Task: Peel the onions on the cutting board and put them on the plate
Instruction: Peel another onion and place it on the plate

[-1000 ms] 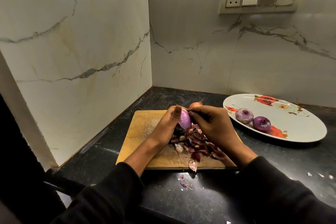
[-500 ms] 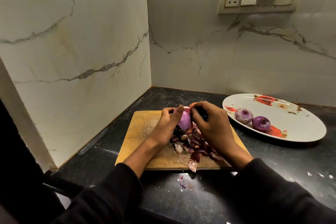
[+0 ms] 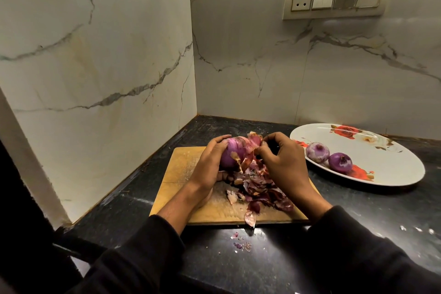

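Above the pale wooden cutting board (image 3: 181,174), the left hand (image 3: 210,164) grips a purple, partly peeled onion (image 3: 232,154), its fingers curled over the top and its thumb underneath. The right hand (image 3: 282,162) pinches a loose strip of papery reddish onion skin (image 3: 254,142) that is lifted off the onion's right side. Below the hands a heap of dark red peelings (image 3: 260,188) lies on the board, with one pale piece hanging over its near edge and a few crumbs on the black stone surface (image 3: 358,210) in front. To the right, apart from the board, an oval white plate with red flower prints (image 3: 393,162) rests on the surface and carries two peeled purple onions (image 3: 317,152) lying just beside each other. Both forearms wear dark sleeves (image 3: 143,253).
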{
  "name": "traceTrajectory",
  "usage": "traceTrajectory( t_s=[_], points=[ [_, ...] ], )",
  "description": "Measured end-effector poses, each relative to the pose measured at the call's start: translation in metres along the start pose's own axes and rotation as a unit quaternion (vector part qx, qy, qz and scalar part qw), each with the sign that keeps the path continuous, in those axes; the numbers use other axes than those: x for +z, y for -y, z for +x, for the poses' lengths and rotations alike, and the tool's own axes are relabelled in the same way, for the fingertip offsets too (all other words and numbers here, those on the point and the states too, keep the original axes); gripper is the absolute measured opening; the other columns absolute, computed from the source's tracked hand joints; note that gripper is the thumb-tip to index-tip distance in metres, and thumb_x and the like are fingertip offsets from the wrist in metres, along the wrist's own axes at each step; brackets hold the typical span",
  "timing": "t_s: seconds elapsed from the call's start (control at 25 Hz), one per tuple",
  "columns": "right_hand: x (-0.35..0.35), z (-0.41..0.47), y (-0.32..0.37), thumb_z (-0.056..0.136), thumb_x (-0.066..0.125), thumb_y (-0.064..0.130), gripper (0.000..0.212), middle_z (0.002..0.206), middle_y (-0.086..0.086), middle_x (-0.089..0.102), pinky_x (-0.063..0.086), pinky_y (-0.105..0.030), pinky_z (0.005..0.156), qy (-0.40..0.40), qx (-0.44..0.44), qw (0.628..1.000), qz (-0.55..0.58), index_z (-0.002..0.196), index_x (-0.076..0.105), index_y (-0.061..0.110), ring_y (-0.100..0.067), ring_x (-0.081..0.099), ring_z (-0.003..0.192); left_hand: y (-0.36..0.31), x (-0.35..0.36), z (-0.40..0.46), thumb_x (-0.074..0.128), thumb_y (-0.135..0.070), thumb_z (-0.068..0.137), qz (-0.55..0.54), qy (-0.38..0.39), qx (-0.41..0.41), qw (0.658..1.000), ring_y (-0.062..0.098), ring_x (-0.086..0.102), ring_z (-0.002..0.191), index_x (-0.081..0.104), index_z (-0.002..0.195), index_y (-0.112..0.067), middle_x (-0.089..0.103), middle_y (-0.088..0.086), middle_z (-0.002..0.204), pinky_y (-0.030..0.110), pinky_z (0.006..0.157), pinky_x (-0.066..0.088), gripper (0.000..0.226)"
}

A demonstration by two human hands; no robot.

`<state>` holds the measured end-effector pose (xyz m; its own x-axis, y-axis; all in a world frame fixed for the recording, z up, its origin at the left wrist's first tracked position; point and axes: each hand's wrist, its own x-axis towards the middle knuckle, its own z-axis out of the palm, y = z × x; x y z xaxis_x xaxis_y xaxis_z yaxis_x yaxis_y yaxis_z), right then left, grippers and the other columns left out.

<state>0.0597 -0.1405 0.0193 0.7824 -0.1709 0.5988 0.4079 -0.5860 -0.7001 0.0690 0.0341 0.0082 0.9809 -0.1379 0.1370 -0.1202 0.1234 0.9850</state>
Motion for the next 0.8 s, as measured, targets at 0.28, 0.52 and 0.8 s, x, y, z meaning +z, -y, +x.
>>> traceTrajectory(
  t_s=[0.28, 0.52, 0.8],
  points=[
    [0.0, 0.002, -0.006, 0.089, 0.064, 0.013, 0.005, 0.074, 0.001, 0.066, 0.051, -0.034, 0.062, 0.004, -0.002, 0.996, -0.086, 0.085, 0.067, 0.013, -0.015, 0.062, 0.068, 0.003, -0.001, 0.004, 0.043, -0.049, 0.097, -0.047, -0.026, 0.009, 0.998, 0.038, 0.069, 0.095, 0.053, 0.123, -0.025, 0.064, 0.021, 0.12, 0.033, 0.052, 0.053, 0.037],
    [-0.001, -0.002, 0.002, 0.079, 0.07, 0.013, 0.003, 0.076, 0.002, 0.066, 0.054, -0.035, 0.067, 0.065, -0.072, 0.991, -0.089, 0.076, 0.07, 0.013, -0.012, 0.062, 0.07, 0.007, -0.01, 0.013, 0.032, -0.053, 0.105, -0.067, -0.101, 0.014, 0.993, 0.029, 0.072, 0.071, 0.058, 0.126, -0.009, 0.072, 0.025, 0.104, 0.032, 0.052, 0.056, 0.055],
    [-0.005, -0.007, 0.01, 0.081, 0.069, 0.013, 0.003, 0.086, 0.001, 0.067, 0.05, -0.025, 0.071, 0.113, -0.136, 0.983, -0.046, 0.084, 0.069, 0.012, -0.012, 0.061, 0.079, 0.008, -0.011, 0.014, 0.033, -0.069, 0.098, -0.058, -0.166, 0.02, 0.984, 0.026, 0.071, 0.106, 0.063, 0.127, -0.009, 0.072, 0.015, 0.114, 0.049, 0.1, 0.054, 0.073]
  ],
)
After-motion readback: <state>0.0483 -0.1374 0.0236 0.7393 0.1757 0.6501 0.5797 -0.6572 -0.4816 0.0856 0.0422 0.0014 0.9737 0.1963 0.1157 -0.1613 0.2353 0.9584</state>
